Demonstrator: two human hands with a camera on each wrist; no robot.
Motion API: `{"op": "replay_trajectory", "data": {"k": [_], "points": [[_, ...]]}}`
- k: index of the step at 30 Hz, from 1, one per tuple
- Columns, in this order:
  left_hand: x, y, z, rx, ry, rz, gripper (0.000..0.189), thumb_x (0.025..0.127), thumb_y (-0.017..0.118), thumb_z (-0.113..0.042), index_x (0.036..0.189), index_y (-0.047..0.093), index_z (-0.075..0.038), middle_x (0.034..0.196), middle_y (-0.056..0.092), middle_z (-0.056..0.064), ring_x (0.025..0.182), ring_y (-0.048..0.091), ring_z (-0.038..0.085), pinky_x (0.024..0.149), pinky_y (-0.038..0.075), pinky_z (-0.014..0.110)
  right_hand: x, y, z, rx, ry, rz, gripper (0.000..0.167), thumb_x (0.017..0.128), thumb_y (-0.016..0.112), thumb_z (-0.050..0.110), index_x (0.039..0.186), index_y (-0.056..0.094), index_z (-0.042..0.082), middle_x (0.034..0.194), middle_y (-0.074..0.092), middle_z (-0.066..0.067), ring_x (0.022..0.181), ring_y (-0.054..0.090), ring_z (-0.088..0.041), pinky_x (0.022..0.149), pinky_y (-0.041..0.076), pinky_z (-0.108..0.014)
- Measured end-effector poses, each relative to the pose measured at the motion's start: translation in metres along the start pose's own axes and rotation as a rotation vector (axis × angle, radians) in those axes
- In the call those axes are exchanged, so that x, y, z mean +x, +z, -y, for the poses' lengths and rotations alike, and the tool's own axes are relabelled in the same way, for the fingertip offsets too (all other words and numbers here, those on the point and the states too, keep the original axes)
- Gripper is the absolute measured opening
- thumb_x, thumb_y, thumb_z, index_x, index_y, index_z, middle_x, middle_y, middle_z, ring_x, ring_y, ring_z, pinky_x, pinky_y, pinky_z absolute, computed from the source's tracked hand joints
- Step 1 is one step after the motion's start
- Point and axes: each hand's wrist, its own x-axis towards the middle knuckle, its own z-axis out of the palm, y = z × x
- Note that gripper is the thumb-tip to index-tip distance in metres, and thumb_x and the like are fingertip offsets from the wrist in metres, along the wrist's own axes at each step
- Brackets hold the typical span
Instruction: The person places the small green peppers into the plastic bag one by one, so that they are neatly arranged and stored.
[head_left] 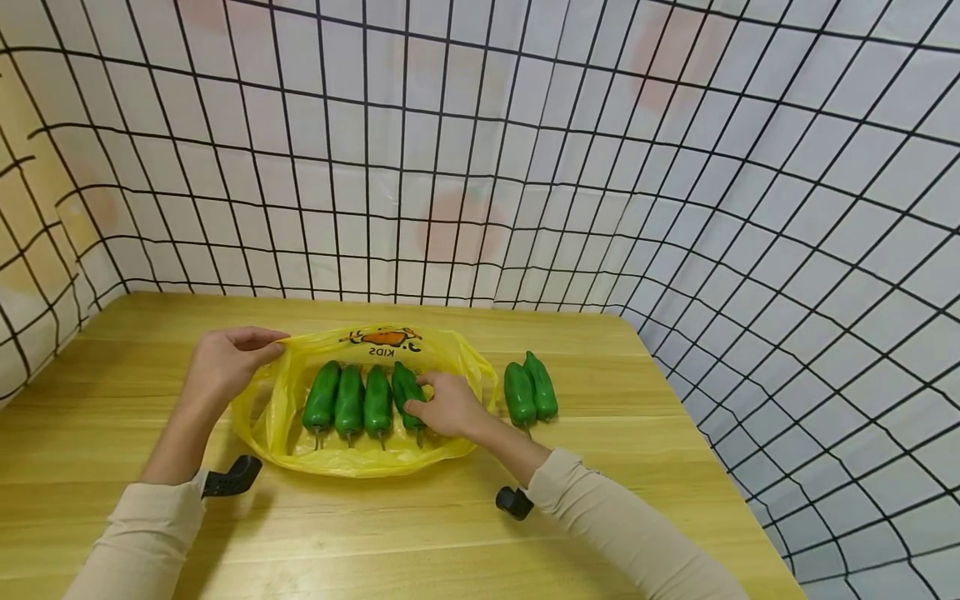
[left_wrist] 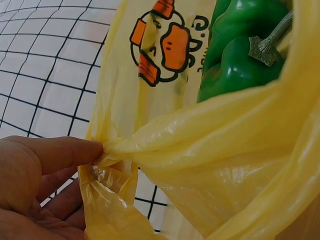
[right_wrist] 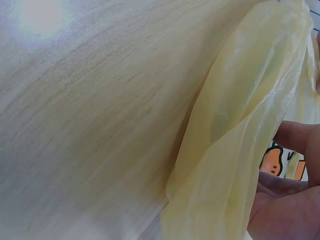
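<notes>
A yellow plastic bag lies spread on the table with its mouth wide. Several green peppers lie side by side in it, stems toward the near side. My left hand pinches the bag's left edge between thumb and finger; the left wrist view shows the gathered plastic at the fingertips. Reaching into the bag from the right, my right hand has thumb and finger about the rightmost pepper. In the right wrist view the bag's side hides those fingertips and that pepper.
Two more green peppers lie together on the wooden table, right of the bag. A white cloth with a black grid rises behind and along the sides. Black wrist-mounted pieces stick out near both cuffs.
</notes>
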Motion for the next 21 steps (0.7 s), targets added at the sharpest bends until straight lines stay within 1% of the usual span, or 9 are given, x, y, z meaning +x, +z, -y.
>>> {"op": "replay_trajectory", "data": {"k": [4, 6, 11, 13, 21], "points": [[-0.012, 0.004, -0.004, 0.004, -0.01, -0.02, 0.037, 0.104, 0.06, -0.031, 0.128, 0.07, -0.005, 0.128, 0.067, 0.024, 0.116, 0.06, 0.037, 0.084, 0.047, 0.037, -0.008, -0.002, -0.004, -0.004, -0.014, 0.016, 0.053, 0.101, 0.064, 0.026, 0.147, 0.052, 0.002, 0.043, 0.043, 0.006, 0.034, 0.027, -0.007, 0.039, 0.032, -0.022], [-0.018, 0.006, -0.006, 0.0, -0.017, -0.028, 0.037, 0.103, 0.06, -0.031, 0.128, 0.07, -0.005, 0.129, 0.067, 0.024, 0.117, 0.059, 0.037, 0.085, 0.047, 0.039, -0.012, -0.003, -0.006, -0.006, -0.024, 0.019, 0.054, 0.1, 0.065, 0.026, 0.146, 0.052, 0.002, 0.046, 0.051, 0.005, 0.034, 0.027, -0.007, 0.039, 0.032, -0.022], [-0.018, 0.006, -0.004, -0.019, -0.022, -0.029, 0.039, 0.103, 0.061, -0.033, 0.128, 0.07, -0.005, 0.13, 0.067, 0.024, 0.119, 0.059, 0.038, 0.089, 0.048, 0.043, -0.014, -0.003, -0.007, -0.016, -0.029, 0.022, 0.055, 0.099, 0.066, 0.028, 0.145, 0.053, 0.001, 0.049, 0.055, 0.003, 0.035, 0.03, -0.007, 0.04, 0.033, -0.022], [-0.018, 0.007, -0.004, -0.018, -0.021, -0.031, 0.038, 0.103, 0.061, -0.033, 0.128, 0.07, -0.005, 0.129, 0.067, 0.023, 0.119, 0.059, 0.038, 0.089, 0.048, 0.043, -0.015, -0.004, -0.007, -0.021, -0.026, 0.029, 0.055, 0.1, 0.066, 0.029, 0.146, 0.052, 0.002, 0.046, 0.049, 0.004, 0.035, 0.032, -0.007, 0.041, 0.034, -0.022], [-0.018, 0.007, -0.005, 0.008, -0.009, -0.041, 0.038, 0.103, 0.061, -0.033, 0.127, 0.071, -0.005, 0.128, 0.068, 0.023, 0.117, 0.06, 0.037, 0.085, 0.047, 0.038, -0.017, -0.004, -0.006, -0.021, -0.013, 0.035, 0.056, 0.1, 0.066, 0.03, 0.146, 0.052, 0.002, 0.045, 0.049, 0.005, 0.035, 0.035, -0.007, 0.042, 0.035, -0.023]]}}
